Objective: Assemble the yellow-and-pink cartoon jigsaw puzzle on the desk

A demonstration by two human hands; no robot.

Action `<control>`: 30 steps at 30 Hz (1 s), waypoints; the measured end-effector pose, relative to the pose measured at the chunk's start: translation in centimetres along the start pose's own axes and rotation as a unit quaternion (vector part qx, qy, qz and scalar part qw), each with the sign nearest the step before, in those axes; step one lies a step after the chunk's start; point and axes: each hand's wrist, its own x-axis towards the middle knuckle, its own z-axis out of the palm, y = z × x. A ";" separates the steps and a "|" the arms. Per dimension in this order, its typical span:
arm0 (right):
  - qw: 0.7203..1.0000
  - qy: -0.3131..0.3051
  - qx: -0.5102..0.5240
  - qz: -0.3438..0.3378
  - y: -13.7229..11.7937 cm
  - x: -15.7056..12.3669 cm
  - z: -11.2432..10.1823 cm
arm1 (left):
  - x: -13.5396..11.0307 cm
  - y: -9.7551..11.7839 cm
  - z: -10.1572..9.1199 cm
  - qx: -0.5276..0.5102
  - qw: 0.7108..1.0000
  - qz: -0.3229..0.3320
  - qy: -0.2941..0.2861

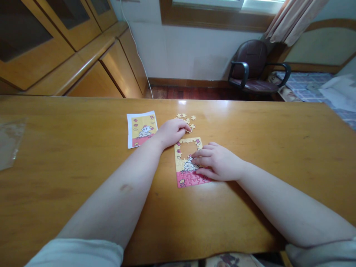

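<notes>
A small jigsaw puzzle, yellow above and pink below with a cartoon figure, lies on the wooden table; a gap shows in its upper middle. My right hand rests on the puzzle's right side with fingers stretched flat. My left hand lies just above the puzzle, fingers curled, its fingertips pinching at one loose piece. Several loose yellow pieces are scattered beyond it. A printed reference picture lies to the left of my left hand.
A clear plastic bag sits at the table's far left. Wooden cabinets stand behind on the left. A dark armchair and a bed are beyond the table at the right.
</notes>
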 end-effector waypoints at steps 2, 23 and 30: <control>1.000 -0.001 0.000 0.001 0.0 0.0 0.0 | 0.0 0.0 0.0 0.001 1.000 -0.003 -0.001; 1.000 -0.014 -0.009 0.019 -0.1 0.0 0.0 | 0.0 0.2 0.0 0.003 1.000 -0.007 -0.006; 1.000 -0.016 -0.016 0.020 -0.1 0.0 0.0 | 0.0 0.4 -0.2 0.001 1.000 -0.011 -0.008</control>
